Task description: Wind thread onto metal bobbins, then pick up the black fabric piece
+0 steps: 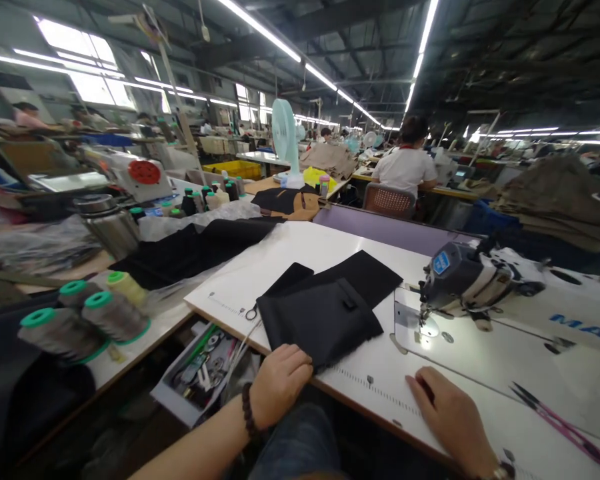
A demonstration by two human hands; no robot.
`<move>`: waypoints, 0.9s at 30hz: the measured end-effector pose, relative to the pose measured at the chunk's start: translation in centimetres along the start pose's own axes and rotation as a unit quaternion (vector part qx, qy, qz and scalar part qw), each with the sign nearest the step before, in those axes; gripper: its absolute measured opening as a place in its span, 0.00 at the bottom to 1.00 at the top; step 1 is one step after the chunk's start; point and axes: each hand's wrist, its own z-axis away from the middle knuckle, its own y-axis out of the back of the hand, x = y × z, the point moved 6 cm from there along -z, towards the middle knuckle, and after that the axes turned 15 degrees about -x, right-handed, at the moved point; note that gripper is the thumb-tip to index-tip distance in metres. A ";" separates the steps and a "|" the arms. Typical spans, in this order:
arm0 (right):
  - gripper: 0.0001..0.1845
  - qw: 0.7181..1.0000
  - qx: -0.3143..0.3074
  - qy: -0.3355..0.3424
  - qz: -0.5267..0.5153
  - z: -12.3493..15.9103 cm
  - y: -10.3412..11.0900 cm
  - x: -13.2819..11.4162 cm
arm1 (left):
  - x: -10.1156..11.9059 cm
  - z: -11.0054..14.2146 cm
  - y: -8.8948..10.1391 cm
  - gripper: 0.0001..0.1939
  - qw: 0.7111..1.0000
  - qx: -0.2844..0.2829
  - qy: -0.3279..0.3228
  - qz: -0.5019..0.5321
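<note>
At the table's front edge, my left hand is closed over the near corner of a black fabric piece. A small dark tab or slot shows on this piece. Under it lie more black fabric panels. My right hand rests on the white table with loosely bent fingers and holds nothing visible. To its right is a pair of pink-handled thread snips. The sewing machine stands beyond that hand, its needle area right of the fabric. Scissors poke out from the fabric's left side.
Below the table edge, a drawer holds small parts. Thread cones and a steel flask stand on the left. Behind are black cloth, a fan and a seated person. Brown cloth is piled at right.
</note>
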 end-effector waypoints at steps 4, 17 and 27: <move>0.21 1.000 -0.022 0.005 -0.006 -0.2 0.1 0.2 | 1.9 0.8 -1.4 0.06 0.999 -0.001 -0.012 0.041; 0.21 0.999 -0.032 -0.005 -0.004 -0.4 0.6 0.2 | 2.7 2.3 -1.6 0.04 0.984 -0.041 -0.028 0.174; 0.17 0.990 -0.069 -0.051 -0.112 0.7 -0.6 1.9 | -2.8 -5.2 0.1 0.16 0.965 -0.253 0.060 0.045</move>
